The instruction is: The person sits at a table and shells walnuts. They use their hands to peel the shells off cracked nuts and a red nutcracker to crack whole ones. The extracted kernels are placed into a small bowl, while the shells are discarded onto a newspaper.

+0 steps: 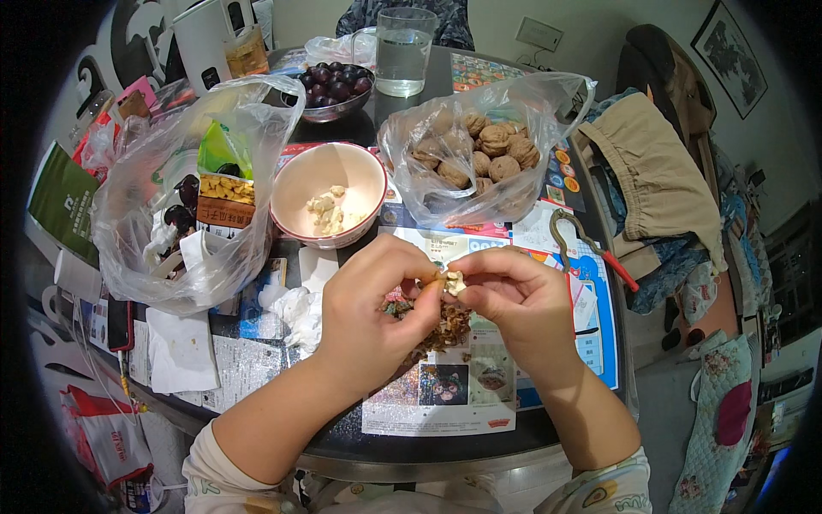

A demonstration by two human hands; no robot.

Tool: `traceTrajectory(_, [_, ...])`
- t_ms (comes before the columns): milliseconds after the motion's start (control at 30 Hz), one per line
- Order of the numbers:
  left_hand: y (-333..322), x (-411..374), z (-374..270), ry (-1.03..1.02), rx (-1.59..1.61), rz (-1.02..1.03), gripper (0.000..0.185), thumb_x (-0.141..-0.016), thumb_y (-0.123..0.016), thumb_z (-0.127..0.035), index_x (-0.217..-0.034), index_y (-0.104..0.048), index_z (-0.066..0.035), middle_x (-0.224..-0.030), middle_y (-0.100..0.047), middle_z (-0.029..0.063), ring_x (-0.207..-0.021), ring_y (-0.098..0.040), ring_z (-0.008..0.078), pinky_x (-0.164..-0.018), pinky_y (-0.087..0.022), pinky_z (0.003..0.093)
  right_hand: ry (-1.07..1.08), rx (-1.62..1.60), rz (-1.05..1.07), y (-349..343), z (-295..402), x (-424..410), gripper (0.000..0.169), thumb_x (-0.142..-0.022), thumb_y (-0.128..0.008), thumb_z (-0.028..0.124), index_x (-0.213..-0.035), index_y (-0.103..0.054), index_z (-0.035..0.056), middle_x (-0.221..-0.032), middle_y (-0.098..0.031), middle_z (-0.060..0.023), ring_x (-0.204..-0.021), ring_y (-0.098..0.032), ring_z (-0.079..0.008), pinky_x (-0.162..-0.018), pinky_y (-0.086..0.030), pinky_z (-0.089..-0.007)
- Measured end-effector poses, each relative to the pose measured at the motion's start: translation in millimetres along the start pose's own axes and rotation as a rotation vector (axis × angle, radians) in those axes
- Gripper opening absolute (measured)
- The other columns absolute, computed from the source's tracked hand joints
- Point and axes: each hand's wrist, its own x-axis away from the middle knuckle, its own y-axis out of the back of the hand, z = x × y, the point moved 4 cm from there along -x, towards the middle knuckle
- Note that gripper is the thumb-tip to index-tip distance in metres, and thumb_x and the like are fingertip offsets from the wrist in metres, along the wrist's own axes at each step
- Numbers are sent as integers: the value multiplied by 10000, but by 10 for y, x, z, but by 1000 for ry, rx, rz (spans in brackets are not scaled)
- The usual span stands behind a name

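Note:
My right hand (514,299) pinches a pale peeled piece of walnut kernel (455,283) between thumb and forefinger. Thumb and forefinger of my left hand (369,315) close on its left edge, where a small brownish bit shows. Below both hands, a heap of brown walnut skins and fragments (453,329) lies on a printed sheet (443,414), partly hidden by my left hand. Beyond my left hand stands a cream bowl with a red rim (300,177), holding several pale kernel pieces (327,212). A clear plastic bag (411,189) of whole walnuts (498,140) sits behind my right hand.
A metal nutcracker (566,234) with a red handle lies at the right. Crumpled tissue (300,320) and a plastic bag of scraps and packets (119,244) are at the left. Behind stand a metal bowl (327,115) of grapes and a glass jug (403,61) of water.

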Motion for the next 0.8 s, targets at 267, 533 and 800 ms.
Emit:
traceTrajectory(267, [19,9,78,114,140,-23,79,-675,-587,25,-739,-543,7,-711,-533,73,-614,-513,135,-574,-422,234,-99,-190,-32,39,-52,-10,201,-790,-529,-11,-983,-534,-65,-936,-586,-124,-820,-589,-160,-764,-476,-266])
traceTrajectory(533, [-76,47,113,309,481,-9,48,-759,-528,-34,-784,-521,6,-742,-513,67,-680,-499,130,-649,-404,228,-70,-143,-82,34,-37,-9,209,-788,-515,0,-987,-527,-64,-909,-592,-123,-808,-591,-165,-755,-475,-277])
traceTrajectory(800, [-45,57,120,237,180,335,102,-779,-543,-52,-849,-506,12,-769,-535,97,-618,-512,134,-595,-417,242,-74,-191,-44,64,-37,-5,237,-801,-565,58,-1011,-532,-48,-913,-577,-78,-789,-562,-114,-742,-455,-224])
